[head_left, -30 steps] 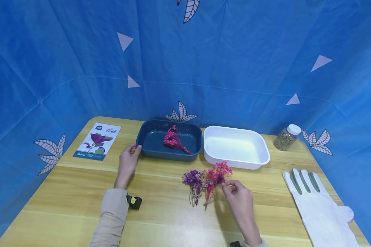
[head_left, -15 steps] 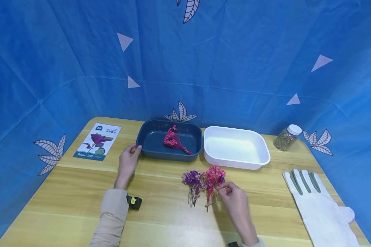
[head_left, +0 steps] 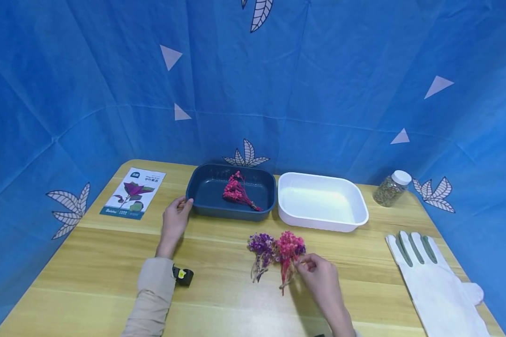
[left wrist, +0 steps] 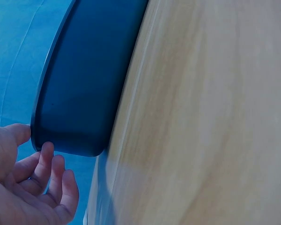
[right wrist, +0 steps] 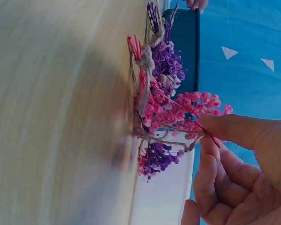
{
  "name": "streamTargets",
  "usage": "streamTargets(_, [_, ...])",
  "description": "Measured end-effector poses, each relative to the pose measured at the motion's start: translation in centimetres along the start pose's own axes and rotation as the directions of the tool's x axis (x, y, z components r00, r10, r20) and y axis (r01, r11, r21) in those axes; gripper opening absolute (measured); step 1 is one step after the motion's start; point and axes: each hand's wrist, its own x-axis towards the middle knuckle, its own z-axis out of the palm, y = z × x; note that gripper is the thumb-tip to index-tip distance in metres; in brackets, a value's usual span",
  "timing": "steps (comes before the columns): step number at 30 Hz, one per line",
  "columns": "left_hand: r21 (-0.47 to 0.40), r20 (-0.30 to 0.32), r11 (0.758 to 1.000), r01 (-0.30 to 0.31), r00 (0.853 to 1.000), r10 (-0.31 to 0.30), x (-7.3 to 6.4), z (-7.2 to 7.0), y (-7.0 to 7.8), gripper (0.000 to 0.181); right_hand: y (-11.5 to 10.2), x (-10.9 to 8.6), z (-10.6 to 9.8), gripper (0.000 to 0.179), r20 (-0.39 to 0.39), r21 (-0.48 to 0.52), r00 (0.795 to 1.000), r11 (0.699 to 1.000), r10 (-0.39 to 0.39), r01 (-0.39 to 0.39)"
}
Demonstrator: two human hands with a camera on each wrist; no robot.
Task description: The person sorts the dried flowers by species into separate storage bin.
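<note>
A dark blue tray (head_left: 232, 214) stands at the back middle, with a pink dried flower bunch (head_left: 235, 190) lying in it. My left hand (head_left: 175, 222) holds the tray's near left corner, thumb at the rim and fingertips against the end wall (left wrist: 75, 149). In front of the trays lie a purple dried flower bunch (head_left: 261, 245) and a second pink dried flower bunch (head_left: 288, 245), both tied with twine. My right hand (head_left: 322, 281) pinches a thin strand at the side of this pink bunch (right wrist: 178, 110) between thumb and index finger. More purple blossoms (right wrist: 159, 159) show beside it, partly hidden.
Right of the dark tray is a white tray (head_left: 320, 224). A lidded jar (head_left: 390, 189) stands at the back right, a white glove (head_left: 440, 290) lies at the right edge, and a flower seed packet (head_left: 132, 193) lies at the left. A blue curtain (head_left: 236, 93) hangs behind.
My right hand has moved left and toward me, and the pink bunch has shifted toward the table's front. The purple bunch's stems have swung slightly left. My left hand stays put.
</note>
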Motion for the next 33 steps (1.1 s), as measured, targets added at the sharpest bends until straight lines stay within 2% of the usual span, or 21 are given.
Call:
streamTargets(6, [-0.006, -0.003, 1.0, 0.001, 1.0, -0.001, -0.1, -0.1, 0.0, 0.049, -0.3, -0.3, -0.5, 0.009, -0.006, 0.011, 1.0, 1.0, 0.008, -0.008])
streamTargets(15, [-0.01, 0.008, 1.0, 0.013, 1.0, -0.013, 0.0, 0.0, -0.1, 0.051, -1.0, -0.2, -1.1, 0.018, -0.118, 0.013, 0.993, 1.0, -0.021, 0.023])
streamTargets(18, [-0.012, 0.006, 1.0, 0.012, 1.0, -0.012, 0.0, 0.0, -0.1, 0.051, -1.1, -0.3, -1.1, 0.018, -0.134, 0.02, 0.99, 0.999, -0.031, 0.034])
streamTargets(22, [-0.017, 0.001, 1.0, 0.002, 1.0, -0.002, 0.1, 0.0, -0.1, 0.05, -1.1, -0.4, -1.0, 0.014, -0.116, 0.021, 0.993, 0.999, -0.025, 0.027])
streamTargets(33, [-0.018, 0.004, 1.0, 0.002, 1.0, -0.002, 0.1, 0.1, -0.2, 0.051, -0.3, -0.5, -0.2, 0.008, -0.004, 0.021, 0.999, 0.999, 0.046, -0.046])
